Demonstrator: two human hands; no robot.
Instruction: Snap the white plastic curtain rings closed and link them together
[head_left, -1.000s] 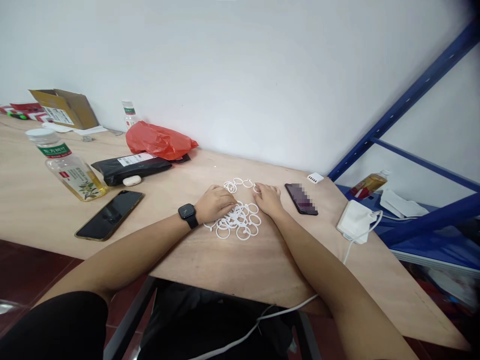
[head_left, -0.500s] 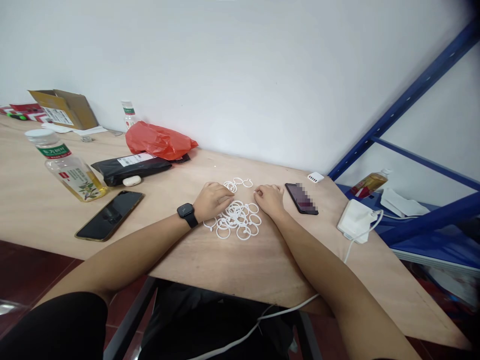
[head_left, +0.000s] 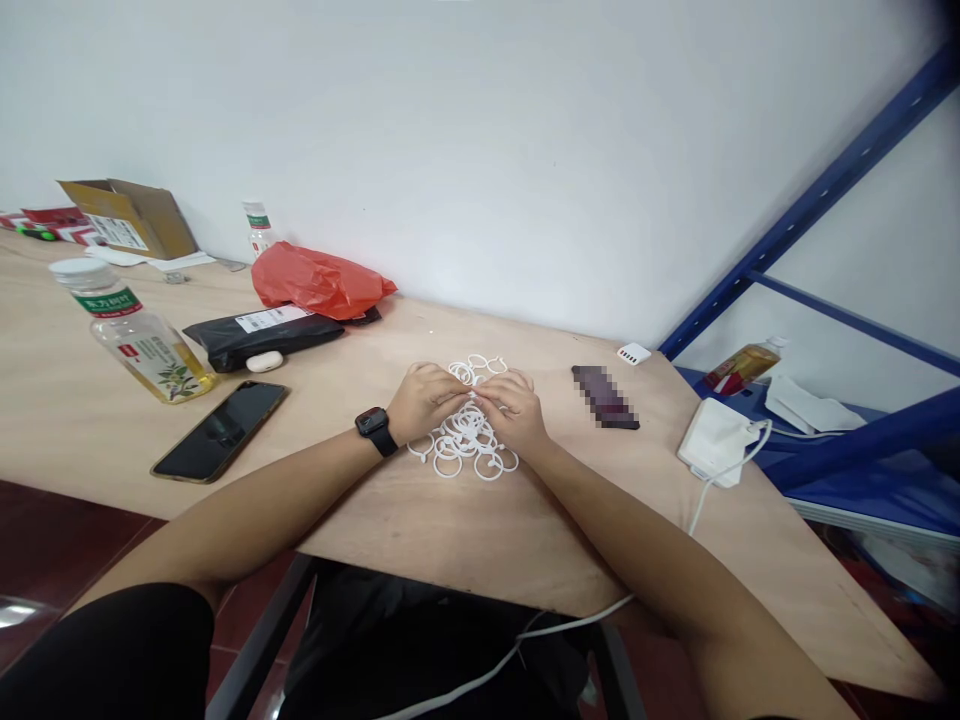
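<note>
A pile of thin white plastic curtain rings (head_left: pixel 448 472), each with a small tab, lies on the table in front of me. My left hand (head_left: pixel 430 402), with a black watch at the wrist, is closed in a pinch just over the far side of the pile. Meeting it fingertip to fingertip, my right hand (head_left: pixel 516 410) is pinched too. Between them is a white curtain ring, mostly covered by the fingers. Beyond the fingertips lie a few more rings (head_left: pixel 478 361), apart from the main pile.
Left on the table (head_left: pixel 390 530) are a phone (head_left: pixel 221 430), a drink bottle (head_left: pixel 142 340), a white earphone case (head_left: pixel 265 361), a black parcel (head_left: pixel 225 340) and a red bag (head_left: pixel 322 280). To the right are another phone (head_left: pixel 606 397), a white adapter (head_left: pixel 716 440) with cable, and blue shelving (head_left: pixel 847 180).
My right hand has moved left from the table beside the rings to meet my left hand's fingertips. The left hand has barely shifted.
</note>
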